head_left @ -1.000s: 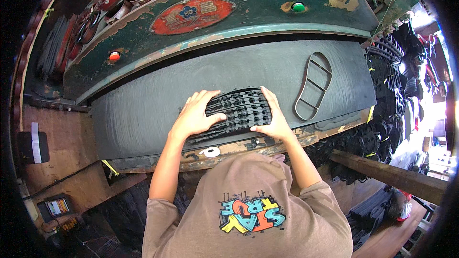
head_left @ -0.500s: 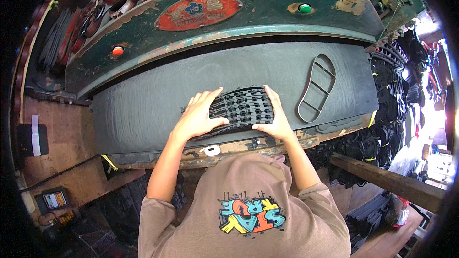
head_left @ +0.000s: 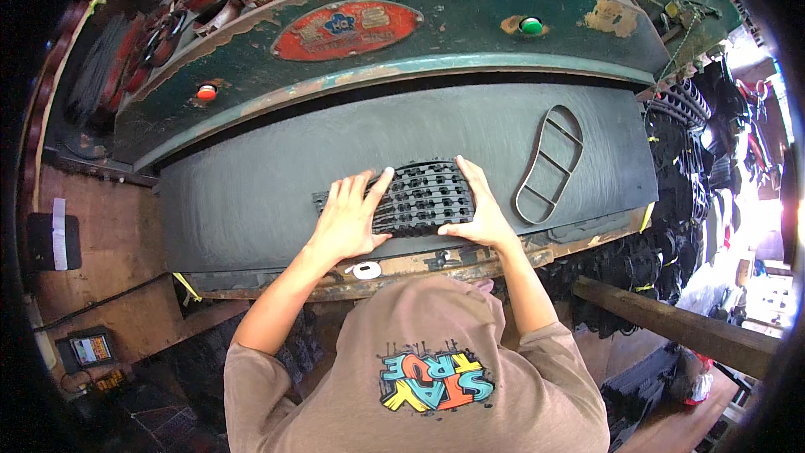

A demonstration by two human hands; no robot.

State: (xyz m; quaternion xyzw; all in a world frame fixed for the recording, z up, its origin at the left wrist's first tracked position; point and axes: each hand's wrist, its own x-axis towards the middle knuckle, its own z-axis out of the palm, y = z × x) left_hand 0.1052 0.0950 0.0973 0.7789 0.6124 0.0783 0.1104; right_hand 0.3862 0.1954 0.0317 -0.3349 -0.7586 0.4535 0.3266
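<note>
A black, ridged rubber tread sheet (head_left: 411, 197) lies flat near the front edge of the dark grey, scuffed press bed (head_left: 251, 193). The left hand (head_left: 350, 216) presses flat on its 9 o'clock end, fingers spread; the right hand (head_left: 478, 211) lies flat at 3 o'clock. Further toward 3 o'clock, apart, sits a sole-shaped metal cutting die (head_left: 549, 164). Bare bed opens toward 9 o'clock.

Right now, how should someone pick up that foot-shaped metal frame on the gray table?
Grip the foot-shaped frame by its thin outer rim, coming from above. It lies flat on the gray table and is open inside, so fingers can hook through a gap. Nothing crowds it; both hands rest on the black mat.
</note>
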